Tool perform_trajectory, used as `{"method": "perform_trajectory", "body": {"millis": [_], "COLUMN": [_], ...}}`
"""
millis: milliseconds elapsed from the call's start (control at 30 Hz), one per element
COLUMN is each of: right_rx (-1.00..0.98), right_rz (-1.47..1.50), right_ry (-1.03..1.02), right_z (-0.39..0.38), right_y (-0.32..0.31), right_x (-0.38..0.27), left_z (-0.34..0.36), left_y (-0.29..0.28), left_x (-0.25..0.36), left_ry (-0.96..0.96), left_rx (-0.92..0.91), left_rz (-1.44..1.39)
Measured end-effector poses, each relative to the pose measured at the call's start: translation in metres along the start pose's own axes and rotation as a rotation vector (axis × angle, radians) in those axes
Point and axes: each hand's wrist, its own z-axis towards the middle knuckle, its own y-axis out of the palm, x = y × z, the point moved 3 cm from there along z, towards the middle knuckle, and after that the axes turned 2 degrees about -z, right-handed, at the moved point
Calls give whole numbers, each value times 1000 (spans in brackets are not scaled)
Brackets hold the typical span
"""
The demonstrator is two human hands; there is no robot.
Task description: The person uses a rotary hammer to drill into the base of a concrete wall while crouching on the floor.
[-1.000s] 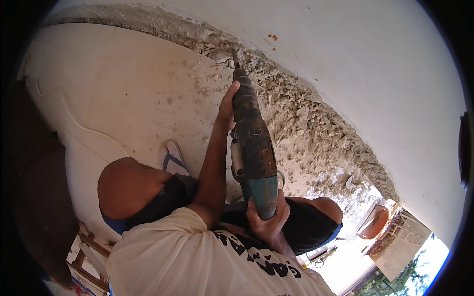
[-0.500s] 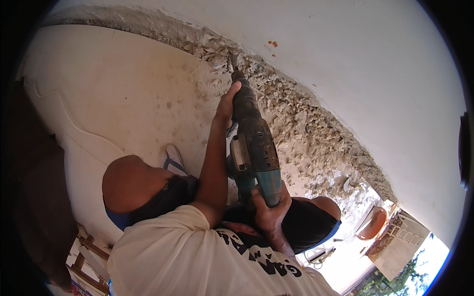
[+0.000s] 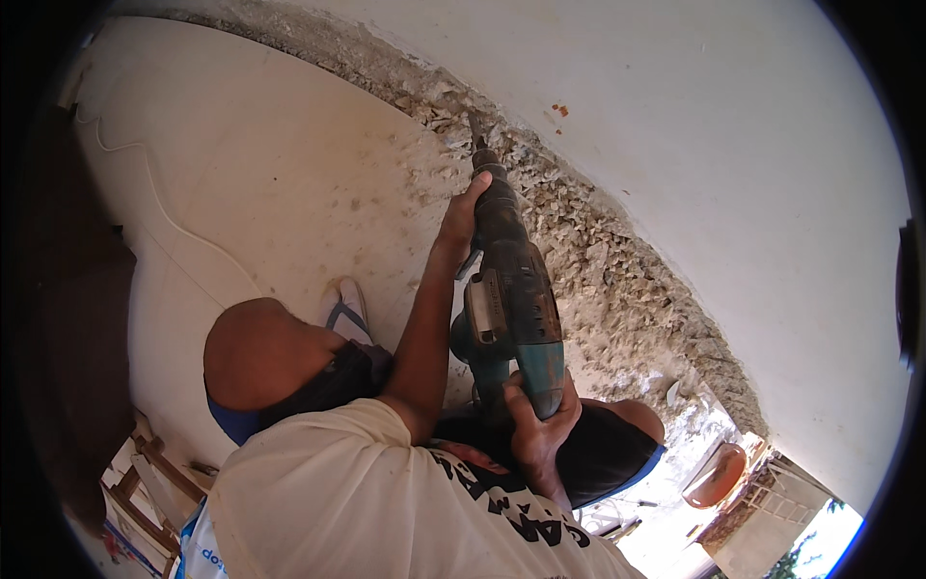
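Observation:
A dark grey and teal demolition hammer (image 3: 516, 289) points away from me, held in both hands. My left hand (image 3: 463, 214) wraps round its front collar, just behind the chuck. The rear grip is in my right hand (image 3: 542, 425), with some fingers hidden behind the housing. From the nose a chisel bit (image 3: 476, 130) reaches into a strip of broken rubble (image 3: 608, 265) along the foot of the white wall (image 3: 714, 145). The tip of the bit is hard to make out among the chips.
Left of the rubble lies a smooth pale floor (image 3: 270, 164) with a white cable (image 3: 159, 203) across it. My sandalled foot (image 3: 347, 314) is beside my left arm. A reddish-brown basin (image 3: 719, 475) sits at lower right, and a wooden frame (image 3: 145, 502) at lower left.
The hammer, my hands and the surroundings all appear shifted slightly right in the picture. Both hands keep their hold, and the bit stays at the rubble by the wall.

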Motion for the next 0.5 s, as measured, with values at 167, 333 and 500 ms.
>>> {"method": "perform_trajectory", "body": {"millis": [167, 333, 500], "right_rx": [-69, -124, -107], "right_rz": [-123, -51, -70], "right_ry": [-152, -189, -282], "right_z": [-1, 9, 29], "right_y": [-9, -9, -4], "right_x": [-3, -4, -6], "left_z": [-12, -9, -2], "left_y": [1, 18, 13], "left_x": [21, 39, 46], "left_ry": [112, 197, 182], "left_rx": [-75, -147, -127], "left_rz": [-115, -90, -73]}}
